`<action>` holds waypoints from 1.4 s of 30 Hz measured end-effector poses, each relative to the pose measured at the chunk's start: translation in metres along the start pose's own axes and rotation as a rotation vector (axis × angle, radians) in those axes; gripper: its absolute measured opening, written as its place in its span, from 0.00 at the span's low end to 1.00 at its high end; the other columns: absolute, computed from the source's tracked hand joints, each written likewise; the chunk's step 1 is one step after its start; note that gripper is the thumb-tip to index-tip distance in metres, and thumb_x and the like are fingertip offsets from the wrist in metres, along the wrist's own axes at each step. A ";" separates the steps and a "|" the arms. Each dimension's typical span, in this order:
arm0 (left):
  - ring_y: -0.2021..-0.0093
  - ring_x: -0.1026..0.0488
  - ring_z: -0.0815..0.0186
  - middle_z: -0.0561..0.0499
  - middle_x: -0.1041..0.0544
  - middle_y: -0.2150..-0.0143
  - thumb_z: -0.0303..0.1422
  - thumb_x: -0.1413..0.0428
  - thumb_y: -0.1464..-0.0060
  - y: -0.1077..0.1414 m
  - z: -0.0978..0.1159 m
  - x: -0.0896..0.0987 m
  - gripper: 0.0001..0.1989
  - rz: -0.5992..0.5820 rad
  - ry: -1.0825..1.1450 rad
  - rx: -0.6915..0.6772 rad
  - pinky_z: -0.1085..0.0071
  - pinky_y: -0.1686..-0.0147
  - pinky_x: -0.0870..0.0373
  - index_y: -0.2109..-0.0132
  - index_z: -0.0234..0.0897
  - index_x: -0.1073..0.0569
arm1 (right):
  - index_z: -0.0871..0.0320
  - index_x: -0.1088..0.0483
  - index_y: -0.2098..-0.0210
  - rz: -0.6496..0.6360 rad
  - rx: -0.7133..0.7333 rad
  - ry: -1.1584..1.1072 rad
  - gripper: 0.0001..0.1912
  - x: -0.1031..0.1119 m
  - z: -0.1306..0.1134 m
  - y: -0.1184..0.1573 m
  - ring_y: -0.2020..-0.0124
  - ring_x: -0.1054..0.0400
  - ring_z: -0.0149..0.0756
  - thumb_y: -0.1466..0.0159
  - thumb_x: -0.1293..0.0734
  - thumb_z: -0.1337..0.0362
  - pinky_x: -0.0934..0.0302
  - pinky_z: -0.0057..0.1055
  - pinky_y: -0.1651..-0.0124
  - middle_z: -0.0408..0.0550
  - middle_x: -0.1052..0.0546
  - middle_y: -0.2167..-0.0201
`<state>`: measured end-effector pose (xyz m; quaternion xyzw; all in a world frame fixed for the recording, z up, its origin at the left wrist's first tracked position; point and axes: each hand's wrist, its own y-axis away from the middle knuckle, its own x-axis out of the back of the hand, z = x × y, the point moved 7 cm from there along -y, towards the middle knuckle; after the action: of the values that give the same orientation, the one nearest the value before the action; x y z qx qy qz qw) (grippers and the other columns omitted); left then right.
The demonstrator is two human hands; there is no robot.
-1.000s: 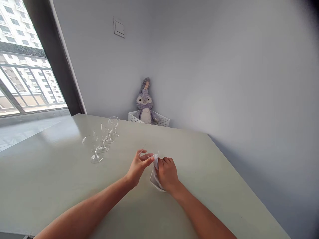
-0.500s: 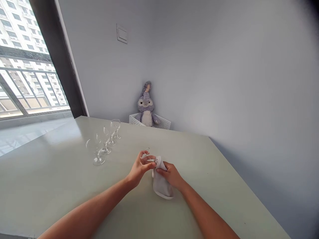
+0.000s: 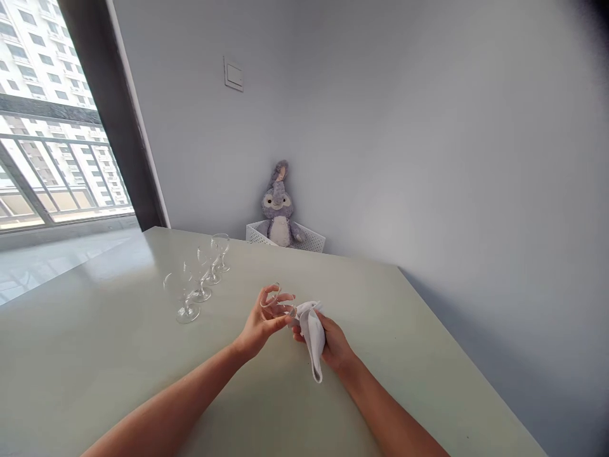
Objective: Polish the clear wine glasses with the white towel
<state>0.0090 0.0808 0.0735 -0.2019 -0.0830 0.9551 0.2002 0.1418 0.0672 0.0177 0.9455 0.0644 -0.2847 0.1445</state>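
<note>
My left hand (image 3: 261,322) is closed around the bowl of a clear stemmed glass (image 3: 272,300), which lies tilted on its side above the table, its rim toward the left. A white cloth (image 3: 313,336) hangs folded from my right hand (image 3: 334,341), whose fingers are wrapped round it. The cloth meets the stem end of the glass, and the foot is hidden in it. To the left, several clear stemmed glasses stand upright in a slanting row, the nearest glass (image 3: 188,312) closest to my left arm.
The pale green table (image 3: 266,406) reaches back to the wall. Behind its far edge a purple plush toy (image 3: 279,212) sits in a white perforated basket (image 3: 311,240). A light switch (image 3: 233,74) is on the wall, and a window with a railing is at the left.
The cloth has turned and folded narrower, and my right hand has rotated around the stem end. The held glass has shifted slightly left. The whole view has moved down a little in the picture.
</note>
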 end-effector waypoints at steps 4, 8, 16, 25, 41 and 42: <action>0.56 0.30 0.61 0.44 0.31 0.51 0.31 0.39 0.57 0.006 0.007 -0.005 0.27 -0.005 -0.205 -0.155 0.64 0.59 0.33 0.52 0.43 0.43 | 0.61 0.29 0.68 0.105 0.098 0.061 0.21 0.001 0.004 0.000 0.73 0.34 0.34 0.47 0.33 0.48 0.41 0.29 0.70 0.47 0.26 0.75; 0.57 0.30 0.60 0.42 0.32 0.50 0.32 0.39 0.56 0.011 0.017 -0.009 0.27 0.011 -0.327 -0.263 0.64 0.60 0.33 0.51 0.41 0.42 | 0.61 0.31 0.71 0.161 0.159 0.217 0.20 0.001 0.014 0.002 0.77 0.38 0.31 0.49 0.32 0.49 0.45 0.27 0.73 0.44 0.29 0.79; 0.58 0.28 0.62 0.47 0.29 0.52 0.35 0.39 0.57 0.002 0.053 0.030 0.26 0.387 -0.283 -0.267 0.63 0.56 0.36 0.54 0.44 0.44 | 0.58 0.30 0.75 -0.108 0.424 1.351 0.22 -0.039 -0.002 0.024 0.70 0.36 0.39 0.46 0.37 0.44 0.45 0.31 0.69 0.49 0.28 0.74; 0.52 0.31 0.61 0.44 0.33 0.48 0.32 0.40 0.54 0.006 0.024 0.006 0.27 0.167 -0.399 -0.282 0.63 0.52 0.37 0.50 0.45 0.45 | 0.56 0.31 0.62 0.118 0.794 1.900 0.10 -0.076 -0.056 0.013 0.69 0.34 0.36 0.38 0.41 0.60 0.46 0.28 0.69 0.47 0.26 0.71; 0.56 0.32 0.63 0.49 0.30 0.53 0.30 0.48 0.52 -0.007 -0.045 0.048 0.19 0.277 -0.731 0.033 0.66 0.58 0.37 0.51 0.45 0.35 | 0.59 0.31 0.79 0.841 0.298 1.407 0.18 0.154 -0.142 -0.070 0.75 0.33 0.35 0.41 0.45 0.59 0.47 0.27 0.72 0.50 0.26 0.78; 0.56 0.33 0.63 0.49 0.30 0.53 0.30 0.48 0.53 -0.007 -0.044 0.048 0.19 0.274 -0.735 0.026 0.66 0.58 0.37 0.51 0.45 0.35 | 0.59 0.31 0.79 0.857 0.278 1.395 0.18 0.161 -0.143 -0.071 0.75 0.33 0.35 0.41 0.45 0.59 0.47 0.27 0.72 0.50 0.25 0.78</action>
<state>-0.0104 0.1102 0.0180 0.1472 -0.1093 0.9826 0.0306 0.3351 0.1855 0.0247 0.8569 -0.2621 0.4412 0.0491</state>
